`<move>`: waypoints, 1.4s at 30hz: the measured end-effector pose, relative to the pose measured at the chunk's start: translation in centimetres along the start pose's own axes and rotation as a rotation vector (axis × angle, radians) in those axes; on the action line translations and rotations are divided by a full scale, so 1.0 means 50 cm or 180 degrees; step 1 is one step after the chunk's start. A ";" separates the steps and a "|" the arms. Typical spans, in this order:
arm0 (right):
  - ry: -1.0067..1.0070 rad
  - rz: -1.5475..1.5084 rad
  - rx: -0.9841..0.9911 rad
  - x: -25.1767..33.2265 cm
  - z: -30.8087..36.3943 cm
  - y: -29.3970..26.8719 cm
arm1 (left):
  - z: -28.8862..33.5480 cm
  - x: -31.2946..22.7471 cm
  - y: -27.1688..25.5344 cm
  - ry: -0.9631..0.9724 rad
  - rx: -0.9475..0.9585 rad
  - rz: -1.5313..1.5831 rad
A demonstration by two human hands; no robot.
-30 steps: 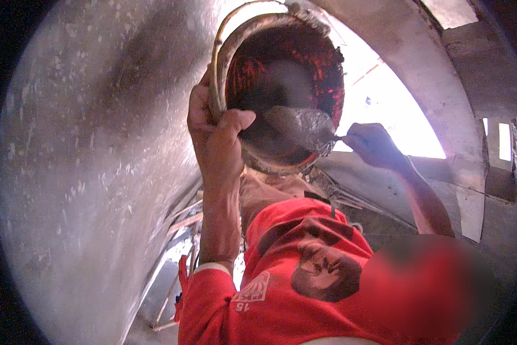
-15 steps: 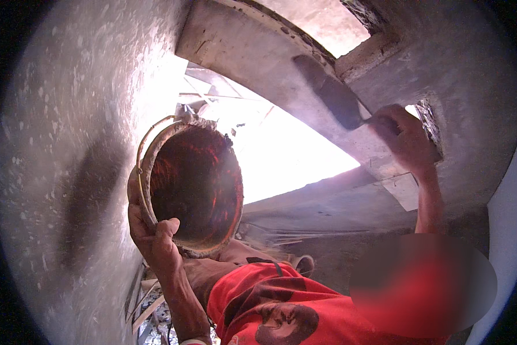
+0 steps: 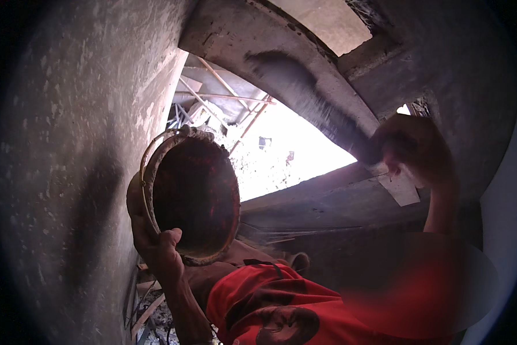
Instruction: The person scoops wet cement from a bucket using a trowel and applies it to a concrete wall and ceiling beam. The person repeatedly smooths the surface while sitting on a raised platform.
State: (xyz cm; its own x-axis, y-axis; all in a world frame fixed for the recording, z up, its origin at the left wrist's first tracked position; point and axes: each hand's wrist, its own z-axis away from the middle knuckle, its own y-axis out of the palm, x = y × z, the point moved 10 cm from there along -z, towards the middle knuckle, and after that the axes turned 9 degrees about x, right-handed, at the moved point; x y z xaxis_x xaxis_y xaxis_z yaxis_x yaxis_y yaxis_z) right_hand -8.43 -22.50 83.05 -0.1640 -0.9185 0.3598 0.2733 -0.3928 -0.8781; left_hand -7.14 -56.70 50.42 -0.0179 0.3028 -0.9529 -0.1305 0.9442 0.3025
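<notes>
My left hand (image 3: 163, 253) grips the rim of a worn round bucket (image 3: 195, 195), thumb over the edge and fingers behind. The bucket is tipped so its dark, reddish inside faces me; its rim is crusted, and a thin wire handle (image 3: 145, 178) curves along its left side. My right hand (image 3: 416, 149), raised at the right, is closed around what looks like a flat-bladed trowel (image 3: 350, 129). Its dark blade is smeared by motion and lies near the grey concrete beam (image 3: 241, 46). How much of the dark streak is shadow I cannot tell.
A rough grey wall (image 3: 80, 144) rises close on the left. Beyond a bright opening (image 3: 281, 155) are several thin poles (image 3: 218, 75). Square holes pierce the concrete at upper right. My red shirt (image 3: 281, 305) fills the lower middle; wood scraps (image 3: 149, 313) lie at lower left.
My right hand has moved slightly right and down, with the dark blade sweeping beside the beam. The bucket has shifted slightly in my left hand's grip. The picture has become darker.
</notes>
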 end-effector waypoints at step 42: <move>0.0040 -0.2203 -0.1201 -0.021 -0.055 0.047 | -0.023 -0.029 0.066 -0.0462 0.0474 0.0009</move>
State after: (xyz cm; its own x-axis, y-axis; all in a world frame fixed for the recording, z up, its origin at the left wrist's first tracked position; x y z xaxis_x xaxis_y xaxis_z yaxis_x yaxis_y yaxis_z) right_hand -10.24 -22.35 79.73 -0.1908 -0.4693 0.8622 -0.2347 -0.8310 -0.5043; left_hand -8.68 -54.15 52.80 0.1263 0.3108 -0.9421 0.0176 0.9488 0.3154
